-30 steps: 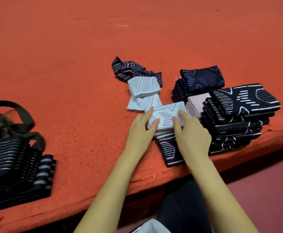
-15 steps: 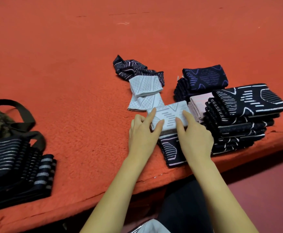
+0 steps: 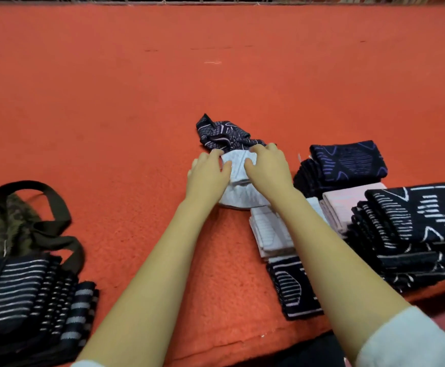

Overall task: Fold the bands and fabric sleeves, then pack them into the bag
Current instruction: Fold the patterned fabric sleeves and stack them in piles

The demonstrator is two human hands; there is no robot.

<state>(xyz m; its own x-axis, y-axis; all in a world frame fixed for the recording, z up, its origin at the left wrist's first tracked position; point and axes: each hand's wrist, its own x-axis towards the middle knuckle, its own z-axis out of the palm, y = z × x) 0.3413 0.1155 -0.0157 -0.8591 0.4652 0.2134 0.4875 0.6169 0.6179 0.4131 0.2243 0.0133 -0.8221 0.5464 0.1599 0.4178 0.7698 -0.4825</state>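
Note:
My left hand [image 3: 207,174] and my right hand [image 3: 267,165] both grip an unfolded white sleeve [image 3: 238,165], one on each side, with thumbs on top. Under it lies another white sleeve [image 3: 242,198]. Just beyond them sits a crumpled dark patterned sleeve [image 3: 221,132]. A folded white sleeve [image 3: 267,234] rests on a folded dark band [image 3: 293,290] near the table's front edge. The olive bag [image 3: 17,223] with dark handles lies at the far left.
Stacks of folded dark patterned bands [image 3: 414,234], a pink one [image 3: 346,205] and a navy pile [image 3: 348,162] stand at the right. Folded striped dark bands [image 3: 25,303] lie by the bag. The orange felt table [image 3: 136,88] stretches far back.
Both hands left the folded white sleeve on the dark band and reached forward to take hold of the unfolded white sleeve. The camera moved closer and tilted up.

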